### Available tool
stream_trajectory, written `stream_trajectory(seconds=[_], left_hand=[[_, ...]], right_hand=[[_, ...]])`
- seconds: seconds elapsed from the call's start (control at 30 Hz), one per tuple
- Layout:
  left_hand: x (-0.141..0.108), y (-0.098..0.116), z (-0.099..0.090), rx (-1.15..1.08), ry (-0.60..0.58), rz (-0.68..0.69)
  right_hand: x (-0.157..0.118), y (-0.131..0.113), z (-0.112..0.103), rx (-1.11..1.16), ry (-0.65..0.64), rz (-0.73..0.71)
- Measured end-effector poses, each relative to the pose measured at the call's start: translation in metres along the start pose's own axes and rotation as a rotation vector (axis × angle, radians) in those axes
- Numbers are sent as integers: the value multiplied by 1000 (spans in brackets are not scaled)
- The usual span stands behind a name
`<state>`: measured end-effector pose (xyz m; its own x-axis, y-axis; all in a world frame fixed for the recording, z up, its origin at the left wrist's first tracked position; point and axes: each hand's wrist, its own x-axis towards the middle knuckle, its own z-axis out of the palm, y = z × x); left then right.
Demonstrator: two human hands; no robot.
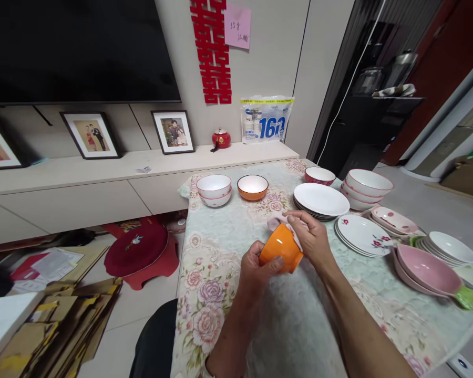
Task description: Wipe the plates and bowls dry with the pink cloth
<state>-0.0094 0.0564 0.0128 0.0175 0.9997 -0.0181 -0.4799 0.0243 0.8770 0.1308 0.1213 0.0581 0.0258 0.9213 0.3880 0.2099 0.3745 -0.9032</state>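
Note:
Tilted above the tablecloth is an orange bowl (279, 249), its glossy outer side toward me. My left hand (260, 262) grips it from the lower left, thumb across the outside. A pale pinkish cloth (276, 220) is pressed against the bowl's far right side by my right hand (309, 233), its fingers closed over the cloth. Part of the cloth hangs over the rim. The bowl's inside is hidden. Beyond my hands stand another orange bowl (253, 189) with a white inside and two stacked white bowls (214, 190) with pink rims.
White plates (321, 199), flowered plates (364, 235), stacked bowls (368, 184), a red bowl (319, 176) and pink dishes (429, 268) crowd the table's right side. A red stool (140, 247) and flattened cardboard (63, 331) are on the floor at left. A cabinet (161, 165) runs behind.

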Motion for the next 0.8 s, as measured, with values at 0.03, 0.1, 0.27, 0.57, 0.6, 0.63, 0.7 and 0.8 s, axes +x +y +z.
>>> stream_trajectory(seconds=[0.03,0.1,0.27,0.57,0.6,0.63,0.7,0.8], left_hand=[[0,-1,-1,-5,9,6],[1,-2,-1,-32,38,16],[2,3,3,-123,100,22],[4,12,5,-308,89,82],[4,13,4,-326,85,98],[5,13,4,-347,90,108],[6,14,3,-392,113,103],[6,14,0,-415,93,61]], right_hand=[[3,7,-1,85,14,128],[7,17,0,265,41,337],[4,22,7,412,58,478],[-22,-15,20,-284,-129,-579],[-25,-17,24,-328,-167,-649],[-27,-18,28,-364,-189,-697],[-30,-18,34,-408,-184,-724],[-29,-11,37,-389,-80,-640]])
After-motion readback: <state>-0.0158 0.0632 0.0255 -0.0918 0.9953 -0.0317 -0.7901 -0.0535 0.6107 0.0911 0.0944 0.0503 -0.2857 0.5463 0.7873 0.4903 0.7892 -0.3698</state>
